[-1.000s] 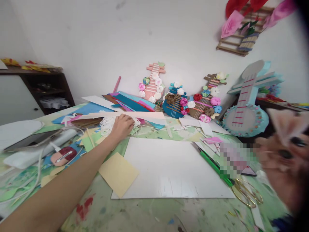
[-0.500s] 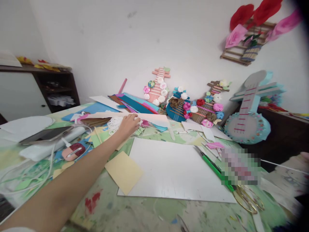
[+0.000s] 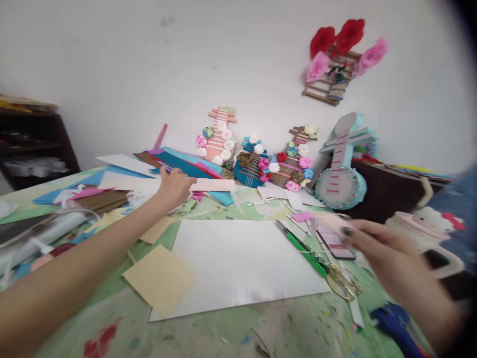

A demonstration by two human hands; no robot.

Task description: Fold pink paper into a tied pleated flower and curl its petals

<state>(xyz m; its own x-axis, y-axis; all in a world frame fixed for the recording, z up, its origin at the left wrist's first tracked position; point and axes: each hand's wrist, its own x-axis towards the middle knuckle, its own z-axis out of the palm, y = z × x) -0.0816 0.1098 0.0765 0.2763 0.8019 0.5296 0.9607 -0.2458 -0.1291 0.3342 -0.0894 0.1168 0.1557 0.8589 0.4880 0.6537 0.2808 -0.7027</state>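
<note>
My left hand (image 3: 175, 186) reaches across the table to a heap of coloured paper. It lies on a long pale cream strip (image 3: 212, 185), thumb raised, fingers stretched to the right. My right hand (image 3: 376, 243) comes in blurred from the right, its dark-nailed fingers stretched out and holding nothing. It hovers beside a phone (image 3: 333, 241) on the table. Between my arms lies a large white sheet (image 3: 242, 263), with a tan paper square (image 3: 160, 278) overlapping its left corner.
A green pen (image 3: 303, 251) and gold scissors (image 3: 345, 283) lie right of the white sheet. Paper guitars with flowers (image 3: 253, 161) and a blue banjo (image 3: 339, 174) lean on the back wall. A cat-faced white item (image 3: 428, 228) is at right, a dark shelf (image 3: 33, 144) at left.
My left hand shifted from the white string tangle onto the cream strip. My right hand came into view over the phone, and the camera turned right.
</note>
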